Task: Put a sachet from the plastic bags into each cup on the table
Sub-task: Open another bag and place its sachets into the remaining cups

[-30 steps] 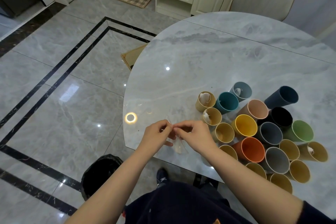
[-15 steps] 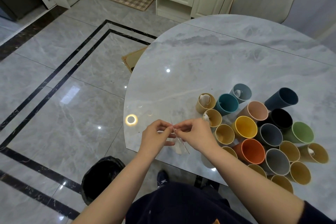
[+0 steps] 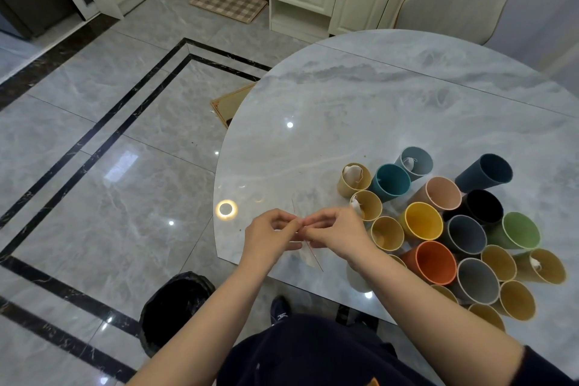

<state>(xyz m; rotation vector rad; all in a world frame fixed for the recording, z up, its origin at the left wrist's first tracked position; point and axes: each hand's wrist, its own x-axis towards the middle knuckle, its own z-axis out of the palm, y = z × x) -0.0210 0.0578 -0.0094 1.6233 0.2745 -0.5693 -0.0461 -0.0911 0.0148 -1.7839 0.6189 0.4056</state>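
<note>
Both hands meet over the near edge of the marble worktop (image 3: 360,110). The left hand (image 3: 269,236) and right hand (image 3: 336,233) each pinch the top of a small clear plastic bag (image 3: 308,252) with thumb and fingers, apparently opening it. The task looks early on: a white sachet shows in the tan cup (image 3: 354,180), the grey-blue cup (image 3: 413,163), a second tan cup (image 3: 366,205) and a far-right tan cup (image 3: 540,265). The yellow cup (image 3: 421,221) and orange cup (image 3: 430,262) look empty, like most others.
</note>
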